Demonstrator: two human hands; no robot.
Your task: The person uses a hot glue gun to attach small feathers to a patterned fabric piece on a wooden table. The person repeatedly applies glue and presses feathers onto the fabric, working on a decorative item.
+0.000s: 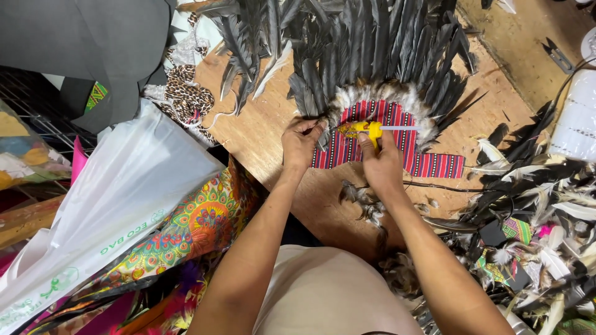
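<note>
Red striped cloth forms the band (397, 139) of the feather headdress (372, 62) we see lying flat on the wooden surface (261, 130), its dark grey feathers fanning away from us and a fringe of pale fluffy down along the band's curved top edge. Our left hand (301, 144) rests at the band's left end, fingers curled and pinched on the base of a dark feather where it meets the cloth. Our right hand (380, 162) is closed around a yellow glue gun (366, 130), whose tip points left toward the spot the left hand pinches; a pale glue stick juts out of its back to the right. The two hands sit close together over the band, not touching.

Just below the band, near our right wrist, lie a few small loose grey feathers (360, 201). To the right a large heap of black, white and mixed feathers (534, 192) spreads over the surface's edge. A white plastic bag (118, 211) lies at the left, with brightly patterned fabric (198, 226) beside it and leopard-print cloth (186, 93) farther up. Small metal snips (557, 56) rest at the far right corner.
</note>
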